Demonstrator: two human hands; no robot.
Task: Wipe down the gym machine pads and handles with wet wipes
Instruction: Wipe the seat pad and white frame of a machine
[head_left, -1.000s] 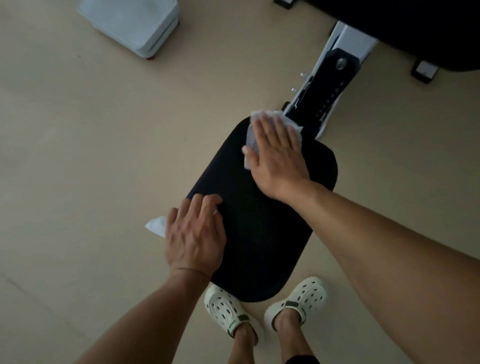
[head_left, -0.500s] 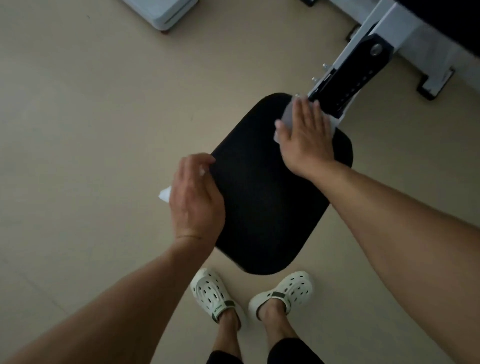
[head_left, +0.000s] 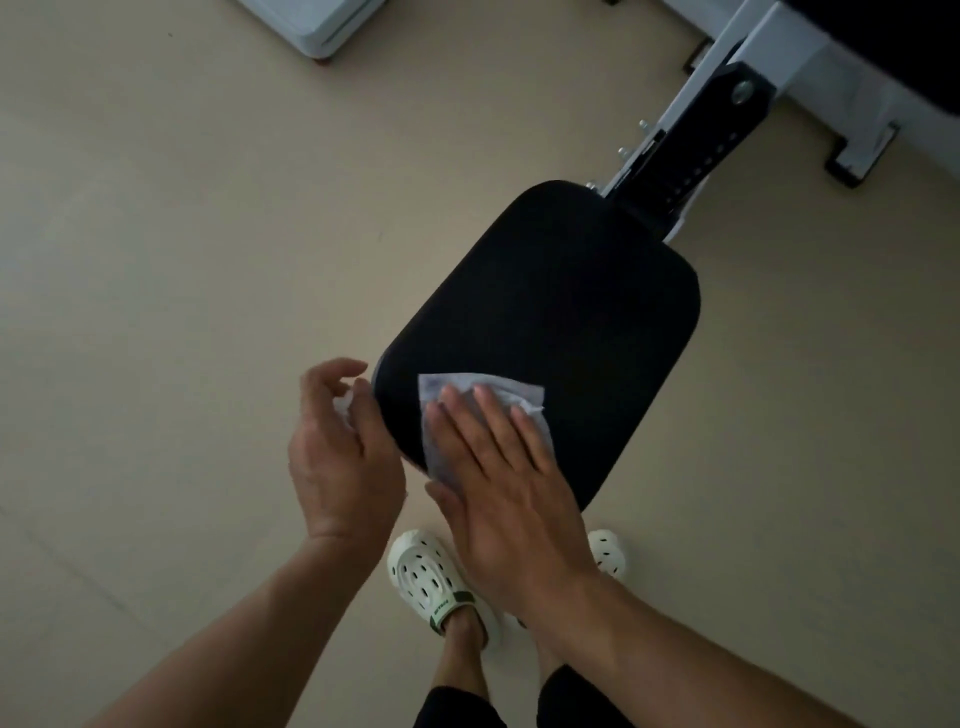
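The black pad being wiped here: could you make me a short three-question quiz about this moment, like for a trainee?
1. True or false: the right hand presses a wet wipe flat on the black pad.
2. Which end of the pad is the wipe on? A) near end, by the feet B) far end, by the black bracket
3. Fill in: the left hand holds a crumpled ____ beside the pad's edge.

Key: 1 true; 2 A; 3 wipe.
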